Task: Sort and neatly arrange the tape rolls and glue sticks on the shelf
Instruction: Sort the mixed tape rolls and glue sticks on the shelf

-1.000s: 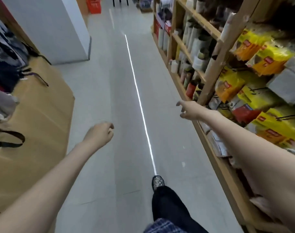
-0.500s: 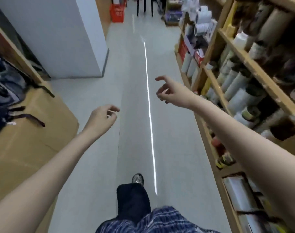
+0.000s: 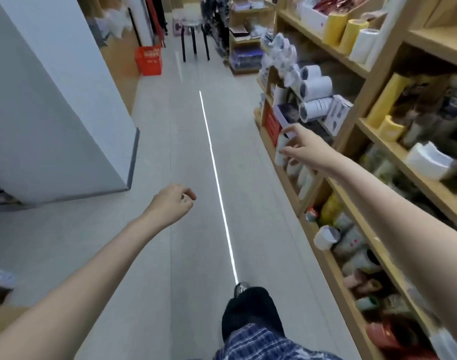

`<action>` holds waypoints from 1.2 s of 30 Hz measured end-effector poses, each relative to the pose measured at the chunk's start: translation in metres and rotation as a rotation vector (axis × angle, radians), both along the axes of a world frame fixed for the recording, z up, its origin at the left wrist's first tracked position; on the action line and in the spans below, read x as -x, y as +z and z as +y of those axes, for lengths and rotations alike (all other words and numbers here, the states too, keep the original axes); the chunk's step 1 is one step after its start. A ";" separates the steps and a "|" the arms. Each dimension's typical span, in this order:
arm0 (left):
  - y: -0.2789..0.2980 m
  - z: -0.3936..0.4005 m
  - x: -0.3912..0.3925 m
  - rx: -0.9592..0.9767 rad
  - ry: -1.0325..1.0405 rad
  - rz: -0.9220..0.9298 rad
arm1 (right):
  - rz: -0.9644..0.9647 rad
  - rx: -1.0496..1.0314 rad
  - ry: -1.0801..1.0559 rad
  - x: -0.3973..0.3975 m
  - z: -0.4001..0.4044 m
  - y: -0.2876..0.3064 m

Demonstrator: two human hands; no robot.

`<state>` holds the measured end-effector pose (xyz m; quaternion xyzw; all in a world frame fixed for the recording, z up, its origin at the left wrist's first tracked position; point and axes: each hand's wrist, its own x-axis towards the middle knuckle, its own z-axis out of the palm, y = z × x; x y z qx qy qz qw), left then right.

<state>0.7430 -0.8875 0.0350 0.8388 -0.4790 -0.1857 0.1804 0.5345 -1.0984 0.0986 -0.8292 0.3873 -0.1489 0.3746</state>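
Head view. Both arms are extended forward over an aisle floor (image 3: pixel 149 178), and the hands are held well apart. The left hand (image 3: pixel 171 203) is suspended over the floor with its fingers loosely curled; nothing is held in it. The right hand (image 3: pixel 304 149) is extended toward the shelf (image 3: pixel 373 229) on the right, with thumb and fingers spread. Its fingertips (image 3: pixel 284 152) are seen against a pale roll (image 3: pixel 280 149) at the shelf edge; whether the roll is gripped or only touched cannot be told because of blur.

Just beyond the right hand, white rolls (image 3: pixel 314 100) are stacked on their sides. Farther right and above that hand, yellow rolls (image 3: pixel 345 31) are stood on an upper board, and more yellow rolls (image 3: pixel 388 126) are placed one board lower. Below the right forearm, a white roll (image 3: pixel 326 237) is seated at the edge of a low board among blurred goods. Glue sticks cannot be made out.

Between the hands, a bright line (image 3: pixel 217 178) is reflected along the floor. Left of the left hand, a white pillar (image 3: pixel 48 113) is located. Far ahead, a red basket (image 3: pixel 148 59) and a stool (image 3: pixel 193 40) are placed.
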 end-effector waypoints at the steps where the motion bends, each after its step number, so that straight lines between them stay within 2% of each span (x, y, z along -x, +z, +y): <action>1: -0.002 -0.033 -0.028 -0.028 -0.003 -0.007 | 0.005 -0.011 0.014 -0.027 -0.033 -0.002; 7: 0.026 -0.207 -0.190 -0.066 -0.005 -0.059 | -0.008 -0.054 0.075 -0.208 -0.222 0.003; 11: 0.010 -0.315 -0.305 -0.156 -0.025 -0.130 | 0.065 -0.107 0.173 -0.329 -0.339 -0.025; 13: 0.003 -0.374 -0.370 -0.175 -0.029 -0.147 | 0.128 -0.136 0.158 -0.380 -0.406 -0.045; 15: 0.008 -0.439 -0.437 -0.104 0.006 -0.141 | 0.154 -0.155 0.121 -0.428 -0.476 -0.049; 17: 0.022 -0.508 -0.499 -0.053 0.040 -0.143 | 0.139 -0.143 0.049 -0.474 -0.544 -0.036; 21: 0.037 -0.646 -0.601 -0.069 -0.005 -0.129 | 0.102 -0.143 -0.013 -0.557 -0.668 -0.009; 27: 0.021 -0.850 -0.747 -0.075 -0.041 -0.115 | 0.064 -0.150 -0.010 -0.709 -0.867 -0.026; 33: 0.034 -1.023 -0.893 -0.077 0.078 -0.099 | 0.061 -0.160 0.106 -0.898 -1.047 -0.014; 36: 0.034 -1.102 -0.971 -0.098 0.098 -0.097 | 0.092 -0.040 0.220 -0.996 -1.132 -0.010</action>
